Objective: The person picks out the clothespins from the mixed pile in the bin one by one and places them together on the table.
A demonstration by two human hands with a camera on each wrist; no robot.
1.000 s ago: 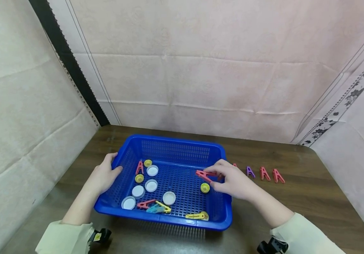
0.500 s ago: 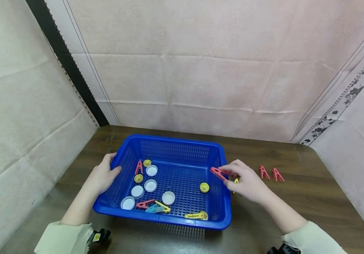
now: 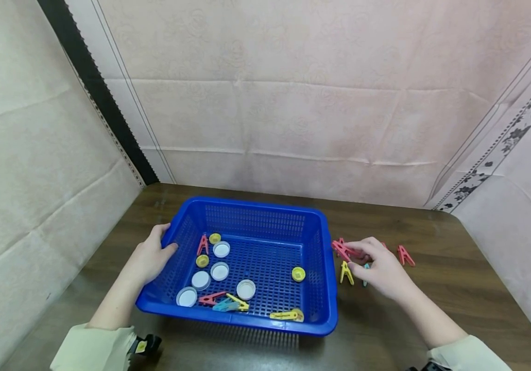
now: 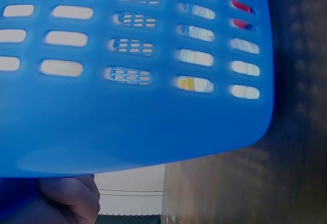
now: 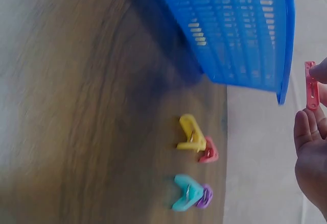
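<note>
1. Head view: right-hand grip (image 3: 380, 265), right of centre, pinches a red plastic A-shaped clothespin (image 5: 312, 100) between thumb and fingers, just outside the right wall of a blue perforated plastic basket (image 3: 256, 203).
2. Left-hand grip (image 3: 150, 256), left of centre, is curled over the basket's left rim; presumably steadying it.
3. Right wrist view: held clothespin at right edge, apparently raised. Right of lower centre, a yellow plastic clothespin (image 5: 198, 141) and a turquoise plastic clothespin (image 5: 194, 191) rest on the brown wood-grain surface (image 5: 76, 106).
4. Step, judged: set-down of the held clothespin among those beside the basket.
5. Next move, judged: lower to a free spot, relax the pinch, avoid knocking neighbours.
</note>
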